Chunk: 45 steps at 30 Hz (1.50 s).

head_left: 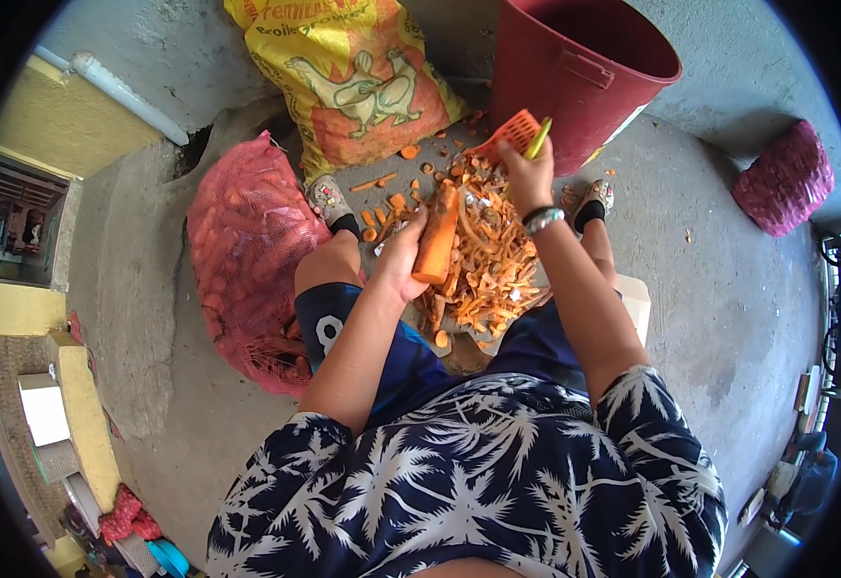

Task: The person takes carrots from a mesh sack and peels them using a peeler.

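My left hand (pixel 403 252) grips a thick, partly peeled orange carrot (pixel 437 236), held upright above a heap of peelings and cut pieces (pixel 493 294) between my legs. My right hand (pixel 528 175), with a band at the wrist, is closed on a yellow-green handled tool (pixel 539 137), raised at the front of the heap. An orange perforated plastic piece (pixel 510 130) is right beside those fingers; I cannot tell whether it is held too. A red mesh sack of carrots (pixel 242 246) leans by my left leg.
A yellow printed sack (pixel 353 96) and a tall red bin (pixel 575 106) stand against the wall ahead. A purple mesh sack (pixel 782 178) lies at the right. A pale stool (pixel 635 303) shows beside my right thigh. A pipe (pixel 127 91) runs along the left wall.
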Motion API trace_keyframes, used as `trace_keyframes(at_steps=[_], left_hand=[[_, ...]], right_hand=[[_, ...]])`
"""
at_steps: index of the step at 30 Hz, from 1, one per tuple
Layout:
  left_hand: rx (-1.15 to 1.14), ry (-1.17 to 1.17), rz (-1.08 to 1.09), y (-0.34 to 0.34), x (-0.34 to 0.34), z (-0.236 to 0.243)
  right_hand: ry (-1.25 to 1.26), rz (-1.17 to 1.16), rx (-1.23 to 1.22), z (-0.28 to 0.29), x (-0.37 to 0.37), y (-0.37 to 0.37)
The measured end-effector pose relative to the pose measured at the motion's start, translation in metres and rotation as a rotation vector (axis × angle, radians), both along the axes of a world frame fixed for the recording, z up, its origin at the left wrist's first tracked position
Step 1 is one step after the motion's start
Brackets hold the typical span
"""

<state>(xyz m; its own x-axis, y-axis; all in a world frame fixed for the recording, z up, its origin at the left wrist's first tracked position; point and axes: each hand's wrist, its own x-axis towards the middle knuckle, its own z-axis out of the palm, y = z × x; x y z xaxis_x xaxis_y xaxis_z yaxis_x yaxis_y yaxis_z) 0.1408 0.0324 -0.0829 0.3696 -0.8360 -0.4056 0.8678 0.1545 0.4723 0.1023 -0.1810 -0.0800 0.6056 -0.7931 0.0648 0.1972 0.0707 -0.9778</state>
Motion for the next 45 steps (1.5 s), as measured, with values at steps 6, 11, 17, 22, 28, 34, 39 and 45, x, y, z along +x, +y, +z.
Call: trace_keyframes(at_steps=[6, 11, 17, 22, 28, 34, 39, 45], left_hand=[[0.092, -0.003, 0.320, 0.009, 0.017, -0.008], [0.124, -0.019, 0.351, -0.010, 0.004, 0.022], [0.161, -0.075, 0.332, -0.002, -0.002, 0.023], [0.080, 0.001, 0.025, 0.012, -0.008, 0.022], [0.033, 0.031, 0.264, 0.013, 0.014, 0.003], [0.124, -0.050, 0.348, -0.002, -0.001, 0.022], [0.044, 0.010, 0.160, 0.008, -0.013, 0.029], [0.090, 0.059, 0.312, 0.013, 0.011, 0.015]], right_hand=[[0.055, 0.144, 0.017, 0.030, -0.026, 0.071], [-0.076, 0.098, -0.019, 0.033, -0.041, 0.106], [-0.001, 0.240, -0.125, 0.042, -0.027, 0.086], [-0.047, -0.125, -0.139, 0.022, 0.012, 0.000], [-0.097, 0.129, 0.006, 0.049, -0.032, 0.090], [-0.055, 0.147, -0.132, 0.045, -0.033, 0.106], [-0.030, -0.051, -0.227, 0.029, 0.011, 0.024], [-0.115, 0.141, 0.060, 0.061, -0.016, 0.078]])
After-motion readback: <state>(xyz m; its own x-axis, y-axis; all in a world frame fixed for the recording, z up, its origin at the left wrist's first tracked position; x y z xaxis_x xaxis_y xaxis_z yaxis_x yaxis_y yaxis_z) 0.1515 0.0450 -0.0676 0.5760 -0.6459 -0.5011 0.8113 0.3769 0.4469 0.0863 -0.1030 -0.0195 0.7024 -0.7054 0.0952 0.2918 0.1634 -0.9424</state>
